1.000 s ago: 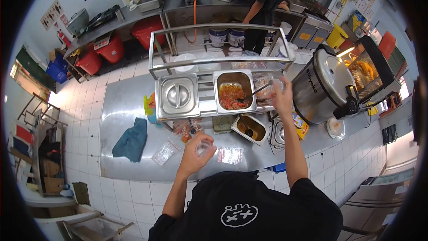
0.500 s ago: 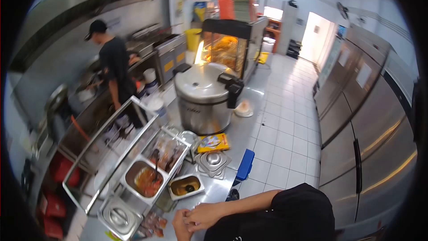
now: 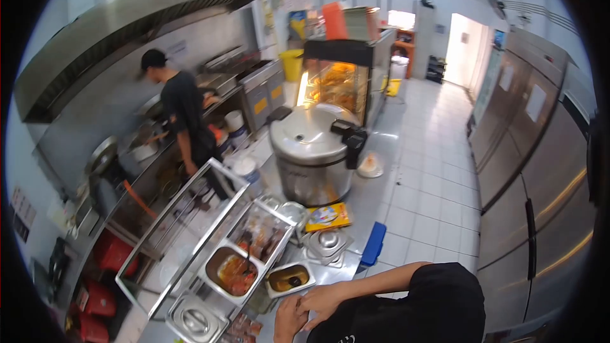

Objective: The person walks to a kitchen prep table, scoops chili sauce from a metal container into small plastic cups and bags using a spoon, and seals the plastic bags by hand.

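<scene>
At the counter's near edge, my right hand (image 3: pixel 322 303) lies across my left hand (image 3: pixel 289 319). The two hands are clasped together with bent fingers, and no object shows in either. Just beyond them sits a small steel pan (image 3: pixel 290 279) of yellow-brown liquid with a dark round piece in it. To its left, a deeper steel pan (image 3: pixel 232 271) holds a red-orange sauce and a dark-handled utensil (image 3: pixel 248 259). Small packets (image 3: pixel 244 328) lie close to my left hand. A lidded steel pan (image 3: pixel 196 319) stands further left.
A big lidded steel cooker (image 3: pixel 314 152) stands up the counter, before a lit food warmer (image 3: pixel 335 92). A yellow packet (image 3: pixel 328 216) and steel lids (image 3: pixel 328 242) lie nearer. A co-worker (image 3: pixel 184 111) stands at the stoves. Steel refrigerators (image 3: pixel 540 216) line the right across a tiled aisle.
The view has shifted, so the counter, cooker and co-worker appear further right and lower. My hands stay clasped together beside the pans.
</scene>
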Demonstrator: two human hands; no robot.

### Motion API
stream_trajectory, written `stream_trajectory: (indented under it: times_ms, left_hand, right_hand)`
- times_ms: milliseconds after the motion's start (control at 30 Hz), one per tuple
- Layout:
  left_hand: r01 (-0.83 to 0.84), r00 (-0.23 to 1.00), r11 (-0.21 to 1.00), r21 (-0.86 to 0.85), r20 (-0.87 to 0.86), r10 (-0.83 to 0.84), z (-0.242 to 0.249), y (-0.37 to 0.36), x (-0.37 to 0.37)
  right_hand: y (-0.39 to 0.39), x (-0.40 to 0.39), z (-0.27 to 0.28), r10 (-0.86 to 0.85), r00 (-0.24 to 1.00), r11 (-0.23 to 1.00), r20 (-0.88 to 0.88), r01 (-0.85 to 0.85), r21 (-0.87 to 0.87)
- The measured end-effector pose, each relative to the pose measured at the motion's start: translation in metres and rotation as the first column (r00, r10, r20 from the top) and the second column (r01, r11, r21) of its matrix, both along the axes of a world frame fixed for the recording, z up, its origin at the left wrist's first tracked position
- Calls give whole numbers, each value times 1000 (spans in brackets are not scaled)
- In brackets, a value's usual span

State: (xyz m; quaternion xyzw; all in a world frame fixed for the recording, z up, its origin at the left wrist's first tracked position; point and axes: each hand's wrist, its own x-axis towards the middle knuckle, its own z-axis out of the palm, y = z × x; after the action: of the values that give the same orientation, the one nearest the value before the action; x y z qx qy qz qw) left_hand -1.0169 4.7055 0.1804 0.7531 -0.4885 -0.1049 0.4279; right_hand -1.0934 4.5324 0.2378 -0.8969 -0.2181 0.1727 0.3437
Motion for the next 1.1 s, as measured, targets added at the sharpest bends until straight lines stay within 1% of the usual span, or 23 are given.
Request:
stream_trajectory:
  times_ms: [33,67,100,167,200,233,267,300,333,367,400,433,467,500,567,633,733,833,867,967,1067,1100]
  left_hand:
    - [-29,1000,1000,5,12,29,-4,2,-1]
    - [-15,1000,1000,-4,-26,15,-6,7,0]
    - [-47,994,999,22,-99,49,-2,10,-3]
    - [-91,985,996,26,-142,94,6,17,-7]
    - [-142,975,989,39,-166,146,8,20,-14]
    - [-212,942,976,42,-257,216,11,23,-20]
    - [-248,920,966,72,-295,258,15,28,-23]
    - [-312,886,940,141,-314,341,21,30,-28]
    - [-385,862,913,137,-301,409,16,33,-31]
    - [-448,837,885,128,-288,465,8,36,-37]
    - [-521,799,847,102,-290,526,7,39,-41]
    - [-586,763,807,72,-288,579,5,43,-44]
    - [-641,730,766,42,-274,626,4,45,-46]
    - [-681,695,732,30,-290,658,1,47,-47]
    - [-737,635,676,22,-322,703,0,50,-53]
    - [-745,619,666,46,-327,714,5,44,-58]
    - [-729,641,684,31,-321,697,15,31,-54]
    - [-692,685,721,26,-292,668,21,20,-57]
    - [-680,701,733,18,-278,657,21,17,-56]
    - [-667,720,745,-5,-263,643,22,12,-54]
    - [-678,713,735,-21,-263,650,23,12,-55]
    - [-682,709,731,-23,-265,653,23,12,-57]
  right_hand:
    - [1,3,4,41,999,999,-8,-40,10]
    - [1,9,2,81,995,997,-56,-82,-4]
    - [0,13,11,119,990,993,-74,-116,37]
    - [0,22,10,179,979,984,-95,-179,17]
    - [1,24,11,212,973,977,-89,-211,29]
    - [-1,29,11,241,967,970,-78,-239,38]
    - [-1,35,9,271,962,953,-42,-263,148]
    - [-6,42,7,280,960,931,-9,-270,247]
    - [-17,52,7,200,968,949,-152,-152,278]
    - [-28,57,7,107,949,962,-296,-23,274]
    - [-35,67,-12,-146,976,834,-164,210,510]
    - [-43,77,-33,-425,899,584,-106,361,727]
    - [-60,92,-36,-472,832,414,-290,500,761]
    - [-75,113,-36,-489,736,223,-469,625,748]
    - [-83,146,-21,-439,648,174,-622,740,649]
    - [-75,167,-4,-414,747,380,-520,661,648]
    - [-60,194,7,-322,853,613,-411,518,596]
    - [-57,223,-38,-448,864,646,-228,489,586]
    - [-55,225,-43,-469,858,651,-209,496,575]
    - [-61,224,-54,-460,855,574,-241,493,654]
    - [-74,217,-55,-392,797,413,-459,598,686]
    - [-78,216,-55,-381,782,390,-494,620,681]
